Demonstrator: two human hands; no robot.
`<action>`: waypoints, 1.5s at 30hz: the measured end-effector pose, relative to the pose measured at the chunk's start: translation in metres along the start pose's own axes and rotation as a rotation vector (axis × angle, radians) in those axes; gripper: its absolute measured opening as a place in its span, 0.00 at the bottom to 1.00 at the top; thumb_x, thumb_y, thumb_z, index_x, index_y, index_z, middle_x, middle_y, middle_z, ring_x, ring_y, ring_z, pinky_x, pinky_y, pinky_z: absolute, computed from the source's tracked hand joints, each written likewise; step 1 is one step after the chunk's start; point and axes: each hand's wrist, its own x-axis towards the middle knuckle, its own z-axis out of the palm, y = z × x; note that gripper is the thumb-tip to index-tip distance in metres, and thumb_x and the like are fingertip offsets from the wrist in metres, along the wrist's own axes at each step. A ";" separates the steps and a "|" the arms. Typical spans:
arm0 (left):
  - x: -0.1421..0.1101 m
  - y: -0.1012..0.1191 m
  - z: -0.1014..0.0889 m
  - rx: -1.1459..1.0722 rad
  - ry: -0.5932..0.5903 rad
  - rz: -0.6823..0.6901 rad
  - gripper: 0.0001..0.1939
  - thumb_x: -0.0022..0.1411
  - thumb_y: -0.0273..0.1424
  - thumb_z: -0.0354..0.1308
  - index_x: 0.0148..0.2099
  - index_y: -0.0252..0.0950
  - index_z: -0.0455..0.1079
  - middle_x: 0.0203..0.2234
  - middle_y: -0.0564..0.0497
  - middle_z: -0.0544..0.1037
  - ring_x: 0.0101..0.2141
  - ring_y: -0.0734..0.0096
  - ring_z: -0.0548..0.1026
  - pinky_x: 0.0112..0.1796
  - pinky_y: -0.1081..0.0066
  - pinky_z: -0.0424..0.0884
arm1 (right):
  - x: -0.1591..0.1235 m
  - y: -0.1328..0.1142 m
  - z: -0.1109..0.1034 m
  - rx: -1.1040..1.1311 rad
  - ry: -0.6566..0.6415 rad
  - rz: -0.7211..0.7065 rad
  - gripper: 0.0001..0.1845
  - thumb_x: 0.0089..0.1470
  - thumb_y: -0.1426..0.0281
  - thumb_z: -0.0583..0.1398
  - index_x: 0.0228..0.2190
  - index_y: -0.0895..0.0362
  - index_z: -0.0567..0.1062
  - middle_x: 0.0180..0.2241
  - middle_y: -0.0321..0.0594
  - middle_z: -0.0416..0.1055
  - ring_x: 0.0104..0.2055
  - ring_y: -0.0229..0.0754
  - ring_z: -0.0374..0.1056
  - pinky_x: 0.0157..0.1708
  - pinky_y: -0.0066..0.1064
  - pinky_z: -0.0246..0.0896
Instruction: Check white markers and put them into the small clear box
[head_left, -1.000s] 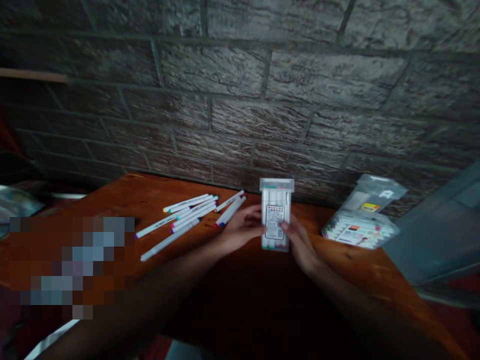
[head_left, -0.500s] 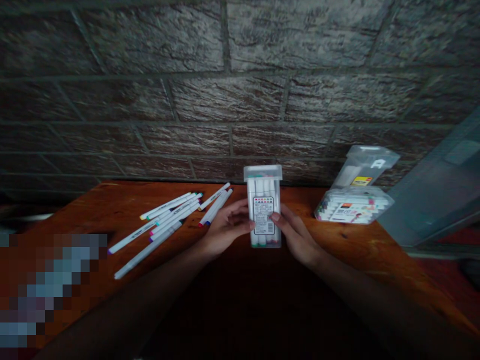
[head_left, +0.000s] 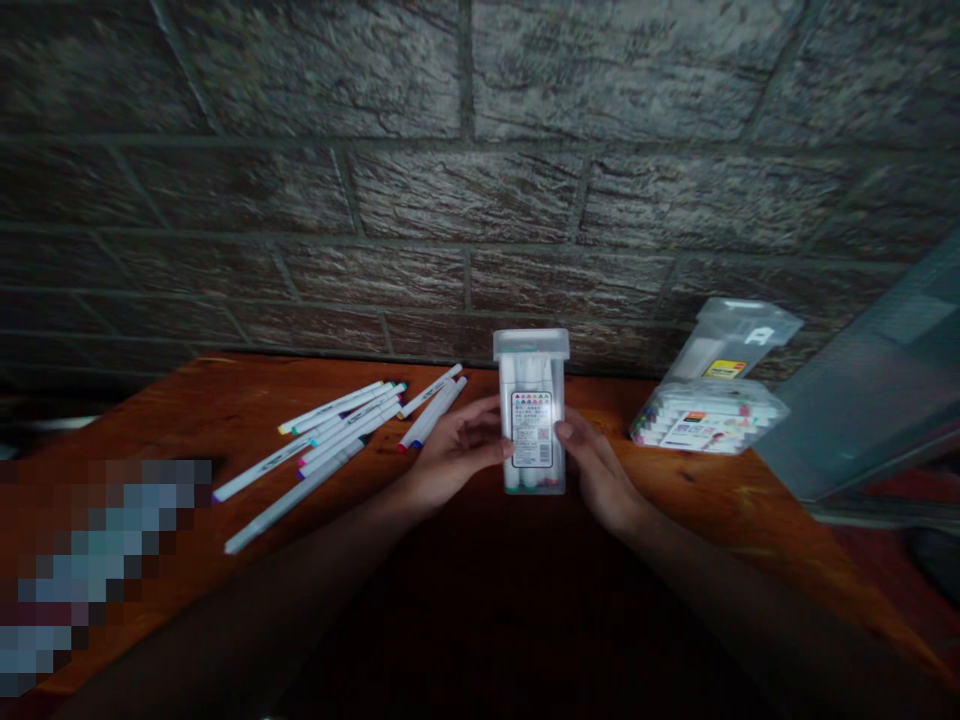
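A clear plastic marker case with a lid and a printed label stands upright between my hands, and white markers show through its wall. My left hand grips its left side, thumb on the front near the label. On the opposite side my right hand holds it, with the thumb at the front right edge. The far fingers of both hands are partly hidden. Left of the case, several loose white markers with coloured ends lie spread on the wooden table.
At the right, a clear pack of markers lies on the table before an empty-looking clear case. A grey translucent panel stands at the right edge. A stone-patterned wall rises behind the table. The lower left corner is pixelated.
The case has turned slightly in my hands, and my right thumb has shifted from the label toward the case's right edge. The loose markers lie as before.
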 end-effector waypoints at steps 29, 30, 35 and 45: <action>0.002 0.006 -0.003 -0.066 0.053 0.002 0.32 0.55 0.32 0.77 0.61 0.37 0.76 0.45 0.44 0.85 0.42 0.60 0.83 0.42 0.64 0.78 | 0.002 0.009 0.000 0.058 -0.085 -0.221 0.38 0.60 0.71 0.63 0.69 0.44 0.64 0.64 0.44 0.72 0.62 0.57 0.72 0.59 0.56 0.71; 0.002 0.005 -0.004 -0.070 0.058 -0.001 0.32 0.54 0.32 0.77 0.61 0.37 0.77 0.45 0.44 0.86 0.42 0.61 0.83 0.42 0.65 0.79 | 0.002 0.010 -0.001 0.060 -0.085 -0.224 0.38 0.61 0.71 0.63 0.70 0.44 0.64 0.65 0.44 0.72 0.62 0.58 0.72 0.58 0.57 0.72; 0.004 0.004 -0.004 -0.077 0.073 0.015 0.31 0.53 0.31 0.78 0.59 0.37 0.78 0.42 0.46 0.86 0.40 0.62 0.83 0.42 0.65 0.78 | 0.002 0.007 -0.001 0.078 -0.105 -0.234 0.38 0.62 0.71 0.63 0.70 0.43 0.65 0.65 0.42 0.72 0.65 0.59 0.70 0.60 0.58 0.71; 0.004 0.005 -0.003 -0.057 0.057 0.042 0.32 0.54 0.31 0.78 0.60 0.38 0.77 0.43 0.47 0.87 0.41 0.63 0.83 0.46 0.65 0.77 | -0.001 0.012 0.001 0.060 -0.070 -0.233 0.35 0.65 0.65 0.65 0.70 0.42 0.64 0.68 0.42 0.69 0.70 0.59 0.65 0.65 0.60 0.66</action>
